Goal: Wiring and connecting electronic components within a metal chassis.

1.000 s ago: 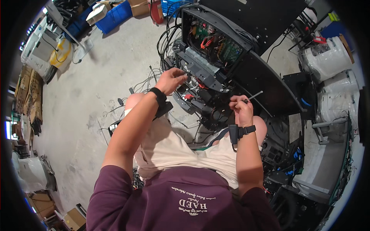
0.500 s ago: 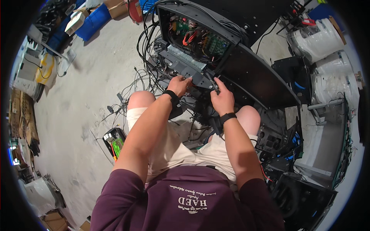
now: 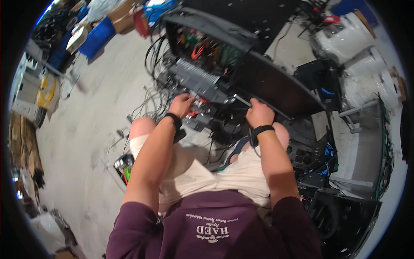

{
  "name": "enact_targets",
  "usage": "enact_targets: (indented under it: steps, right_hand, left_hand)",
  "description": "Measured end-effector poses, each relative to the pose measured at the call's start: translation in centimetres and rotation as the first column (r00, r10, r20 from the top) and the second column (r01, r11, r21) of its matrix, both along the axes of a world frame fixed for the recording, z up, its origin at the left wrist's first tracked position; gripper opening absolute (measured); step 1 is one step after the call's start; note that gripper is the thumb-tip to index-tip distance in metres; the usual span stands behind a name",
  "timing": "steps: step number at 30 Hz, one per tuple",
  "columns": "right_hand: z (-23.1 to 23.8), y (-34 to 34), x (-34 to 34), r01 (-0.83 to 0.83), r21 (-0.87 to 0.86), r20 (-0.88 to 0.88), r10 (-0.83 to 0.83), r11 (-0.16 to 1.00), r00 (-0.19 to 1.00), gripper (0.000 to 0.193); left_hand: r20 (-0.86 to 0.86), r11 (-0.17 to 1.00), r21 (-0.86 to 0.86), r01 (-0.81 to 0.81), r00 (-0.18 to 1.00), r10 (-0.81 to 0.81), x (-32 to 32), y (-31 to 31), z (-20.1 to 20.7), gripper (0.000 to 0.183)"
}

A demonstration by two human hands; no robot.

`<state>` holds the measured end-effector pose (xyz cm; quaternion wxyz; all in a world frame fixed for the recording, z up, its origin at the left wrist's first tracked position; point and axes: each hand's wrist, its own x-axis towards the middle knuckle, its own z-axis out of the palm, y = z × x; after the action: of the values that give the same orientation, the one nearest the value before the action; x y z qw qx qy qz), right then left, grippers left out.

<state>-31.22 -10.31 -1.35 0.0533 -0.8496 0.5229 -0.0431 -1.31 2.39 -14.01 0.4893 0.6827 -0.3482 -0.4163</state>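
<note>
In front of my knees stands an open black casing [image 3: 207, 21] with green circuit boards [image 3: 228, 54] and red wires inside. Along its lower edge runs a grey metal bracket [image 3: 200, 82] beside a perforated plate. My left hand [image 3: 182, 105] is closed, fingertips pinched by the bracket's near side, next to red parts [image 3: 192, 114]; what they grip, if anything, is hidden. My right hand [image 3: 260, 114] is wrapped round a slim silvery rod-shaped tool [image 3: 242, 100], which points up and left toward the bracket's right end. Blur hides the tool's exact kind.
Black cables [image 3: 148, 103] trail on the floor left of the casing. A dark panel [image 3: 276, 82] extends right from it. By my left leg sits a small black tray [image 3: 123, 166] with green and orange items. Wrapped white rolls [image 3: 345, 39] stand at far right, a blue bin [image 3: 97, 39] at far left.
My hands have moved apart, the right one away from the bracket with the rod-shaped tool, the left one slightly left. Red parts below the bracket now show. The whole view has shifted.
</note>
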Motion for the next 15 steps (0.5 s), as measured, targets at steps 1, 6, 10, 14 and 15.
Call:
enact_targets:
  steps: [1,6,10,14,15]
  right_hand:
    - [0.0,0.1,-0.5,0.015,-0.014,-0.002,-0.015,1.0,1.0,0.026]
    - [0.0,0.2,-2.3,0.076,0.051,-0.028,-0.075,0.996,0.997,0.028]
    - [0.3,0.1,-3.1,0.196,0.143,0.02,-0.201,0.97,0.979,0.031]
    - [-0.2,-0.1,-2.9,0.25,0.15,-0.022,-0.249,0.957,0.968,0.035]
    - [-0.6,0.1,-2.7,0.261,0.075,-0.007,-0.261,0.963,0.965,0.034]
  left_hand:
    - [-0.257,0.997,0.044,-0.056,0.964,0.065,0.0,0.1,-0.2,0.029]
    - [0.318,0.995,0.075,-0.059,0.947,0.032,-0.5,-0.5,1.5,0.036]
    - [0.257,0.992,0.116,-0.039,0.967,0.008,-0.8,-0.3,3.4,0.035]
    - [0.275,0.992,0.124,-0.028,0.961,-0.007,-0.1,0.3,2.5,0.032]
    - [0.236,0.995,0.099,-0.016,0.972,-0.008,0.1,0.7,2.2,0.032]
